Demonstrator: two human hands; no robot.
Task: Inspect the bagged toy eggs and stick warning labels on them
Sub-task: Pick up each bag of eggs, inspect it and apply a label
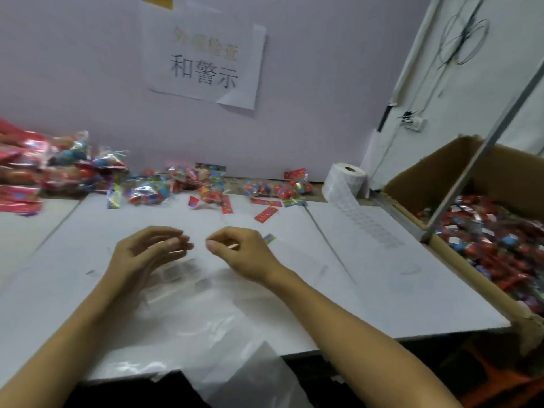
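We see the roll of labels (347, 179) standing far right on the table (382, 290), its strip (368, 225) trailing nearward. Bagged toy eggs (206, 184), red and blue, lie scattered along the far wall; more fill the cardboard box (412, 178) at right. Our left hand (147, 251) hangs loosely curled, apparently holding nothing; our right hand (235, 248) pinches something too small to identify, above a clear plastic bag (206, 319).

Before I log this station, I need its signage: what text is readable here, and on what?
"和警示": lower line of the paper sign taped to the wall.
Upper line of that sign: faded, unreadable.
Print on the toy bags and label roll: too small and blurred.
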